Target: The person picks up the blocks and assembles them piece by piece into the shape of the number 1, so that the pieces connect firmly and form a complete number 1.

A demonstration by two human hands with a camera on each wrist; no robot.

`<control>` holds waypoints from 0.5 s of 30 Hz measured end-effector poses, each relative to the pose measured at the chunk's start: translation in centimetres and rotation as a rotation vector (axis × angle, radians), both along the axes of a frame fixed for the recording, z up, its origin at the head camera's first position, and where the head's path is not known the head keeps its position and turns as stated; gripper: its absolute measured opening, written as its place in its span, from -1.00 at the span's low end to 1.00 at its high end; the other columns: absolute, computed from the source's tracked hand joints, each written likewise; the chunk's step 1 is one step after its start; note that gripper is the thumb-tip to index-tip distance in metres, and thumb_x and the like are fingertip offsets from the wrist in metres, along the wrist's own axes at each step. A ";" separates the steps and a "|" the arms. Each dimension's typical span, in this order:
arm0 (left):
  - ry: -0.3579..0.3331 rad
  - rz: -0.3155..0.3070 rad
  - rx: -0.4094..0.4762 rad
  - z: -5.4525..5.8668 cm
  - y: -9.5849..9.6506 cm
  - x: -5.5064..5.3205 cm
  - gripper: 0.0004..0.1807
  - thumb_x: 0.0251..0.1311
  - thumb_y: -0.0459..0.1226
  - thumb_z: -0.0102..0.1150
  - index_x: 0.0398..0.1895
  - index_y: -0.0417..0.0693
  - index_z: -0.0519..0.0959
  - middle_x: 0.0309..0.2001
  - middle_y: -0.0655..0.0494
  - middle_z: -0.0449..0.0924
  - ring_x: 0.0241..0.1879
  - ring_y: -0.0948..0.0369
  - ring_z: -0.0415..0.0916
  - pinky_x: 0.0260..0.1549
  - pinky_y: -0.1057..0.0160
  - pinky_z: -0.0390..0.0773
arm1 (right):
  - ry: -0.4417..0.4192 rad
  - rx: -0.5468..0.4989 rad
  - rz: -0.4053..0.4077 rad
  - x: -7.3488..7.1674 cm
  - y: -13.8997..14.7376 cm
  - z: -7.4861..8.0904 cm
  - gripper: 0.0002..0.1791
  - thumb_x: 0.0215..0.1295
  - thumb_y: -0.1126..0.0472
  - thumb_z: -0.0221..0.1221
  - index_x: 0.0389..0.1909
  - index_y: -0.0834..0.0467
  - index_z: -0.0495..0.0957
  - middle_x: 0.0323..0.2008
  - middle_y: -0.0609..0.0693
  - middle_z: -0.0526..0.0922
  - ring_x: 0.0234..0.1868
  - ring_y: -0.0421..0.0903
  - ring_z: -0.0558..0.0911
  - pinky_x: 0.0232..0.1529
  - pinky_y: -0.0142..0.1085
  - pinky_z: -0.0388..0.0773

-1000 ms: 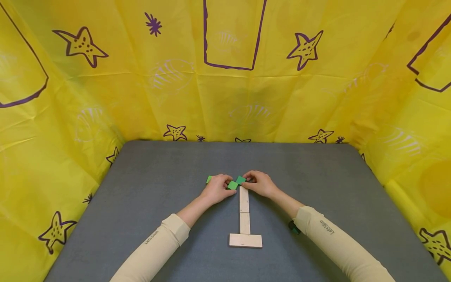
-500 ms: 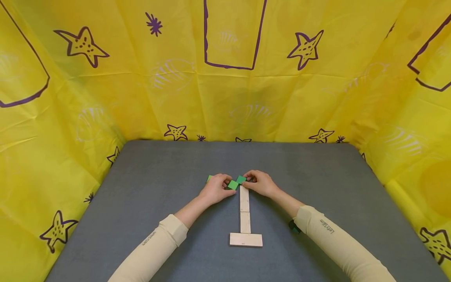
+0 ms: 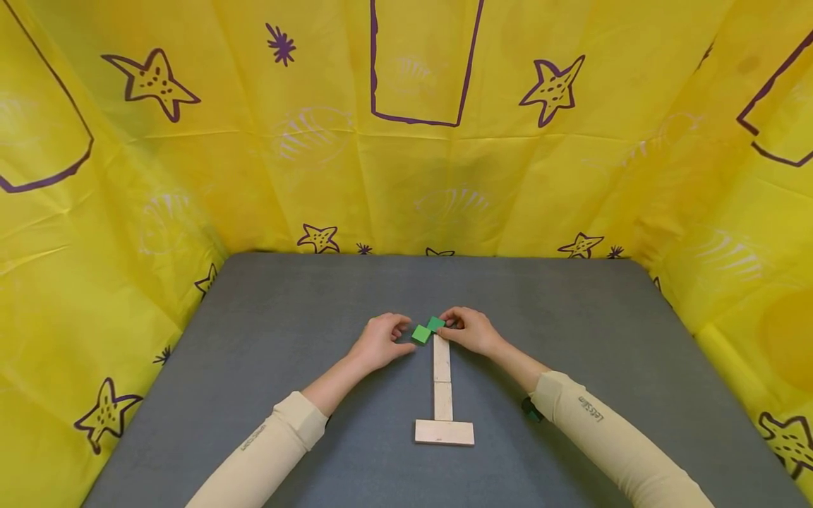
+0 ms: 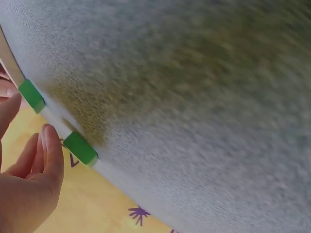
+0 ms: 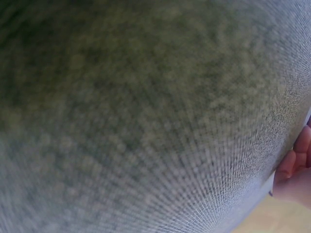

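Note:
A light green block [image 3: 420, 334] lies on the dark grey table, corner to corner with a darker green block [image 3: 435, 324]. My left hand [image 3: 380, 340] is just left of the light green block, thumb and fingers spread apart and holding nothing. With thumb and fingers, my right hand [image 3: 468, 330] pinches the darker block at the far end of a column of wooden blocks [image 3: 442, 360]. In the left wrist view two green blocks show, one [image 4: 31, 96] by the wood and another [image 4: 81, 148] beyond my left fingers. The right wrist view catches only part of my right hand [image 5: 296, 177].
A wooden block [image 3: 444, 432] lies crosswise at the near end of the column. Yellow cloth [image 3: 406, 190] with purple drawings walls the table [image 3: 305, 282] at the back and both sides.
My left hand has let go of the light green block and drawn back to the left, covering the other green block in the head view. The right hand has stayed in place.

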State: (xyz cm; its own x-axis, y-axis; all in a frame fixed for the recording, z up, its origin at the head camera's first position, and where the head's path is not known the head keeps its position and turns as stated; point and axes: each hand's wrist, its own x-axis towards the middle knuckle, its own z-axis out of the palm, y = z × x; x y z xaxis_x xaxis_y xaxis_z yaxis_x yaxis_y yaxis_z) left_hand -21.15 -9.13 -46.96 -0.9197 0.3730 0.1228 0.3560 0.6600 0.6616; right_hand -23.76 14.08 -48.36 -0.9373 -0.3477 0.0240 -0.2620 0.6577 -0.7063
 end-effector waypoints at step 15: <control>0.031 0.074 0.031 0.1 -2.2 -0.1 -0.55 0.02 -0.29 0.46 -0.02 -0.30 0.61 -0.19 -0.08 0.59 -0.26 0.09 0.54 -0.21 0.12 0.56 | -0.012 -0.002 0.008 -0.1 0.1 0.0 -0.68 0.21 0.10 0.32 -0.09 0.17 0.63 -0.30 -0.04 0.58 -0.34 -0.15 0.44 -0.29 -0.29 0.38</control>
State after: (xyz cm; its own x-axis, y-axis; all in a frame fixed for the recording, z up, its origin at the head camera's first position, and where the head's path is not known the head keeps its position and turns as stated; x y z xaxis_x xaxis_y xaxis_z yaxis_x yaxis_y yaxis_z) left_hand -21.25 -11.31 -46.83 -0.9400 0.3000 0.1625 0.3281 0.6644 0.6715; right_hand -23.81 14.22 -48.39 -0.9348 -0.3549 0.0133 -0.2583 0.6540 -0.7111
